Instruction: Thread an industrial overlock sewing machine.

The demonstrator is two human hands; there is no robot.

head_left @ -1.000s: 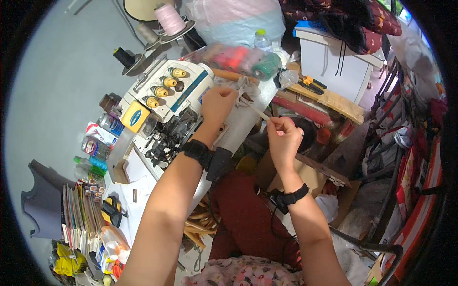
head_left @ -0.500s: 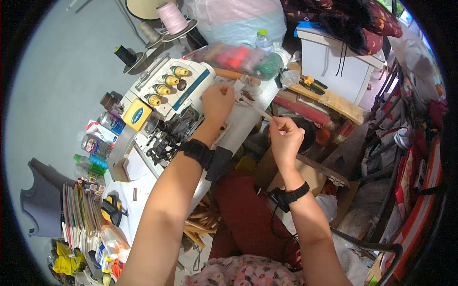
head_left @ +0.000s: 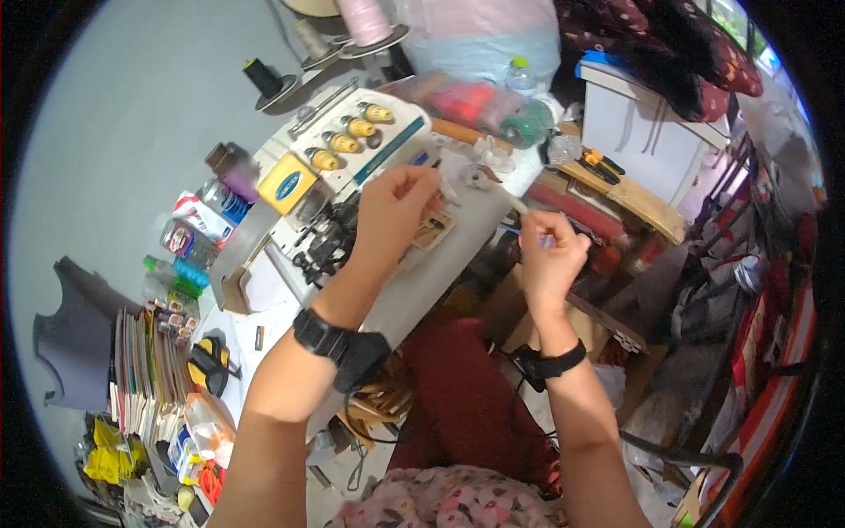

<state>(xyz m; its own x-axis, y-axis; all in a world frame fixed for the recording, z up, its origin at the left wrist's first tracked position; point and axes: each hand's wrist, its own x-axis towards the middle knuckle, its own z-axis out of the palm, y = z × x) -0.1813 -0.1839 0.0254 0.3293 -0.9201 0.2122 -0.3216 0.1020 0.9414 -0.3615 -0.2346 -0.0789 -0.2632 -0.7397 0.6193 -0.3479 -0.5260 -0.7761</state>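
The right hand (head_left: 554,249) pinches the near end of a slim pale stick (head_left: 518,204) at the white worktable's (head_left: 473,231) right edge. It looks light, fairly stiff, best held there. The left hand's (head_left: 398,207) fingertips bunch; whether they grip the whitish scrap (head_left: 449,188) I cannot tell.

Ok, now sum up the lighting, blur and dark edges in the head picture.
Head view: bright opening at upper right washed out; left forearm lit near the wrist, shaded lower down; strip at the right hand soft-edged; fisheye corners black.
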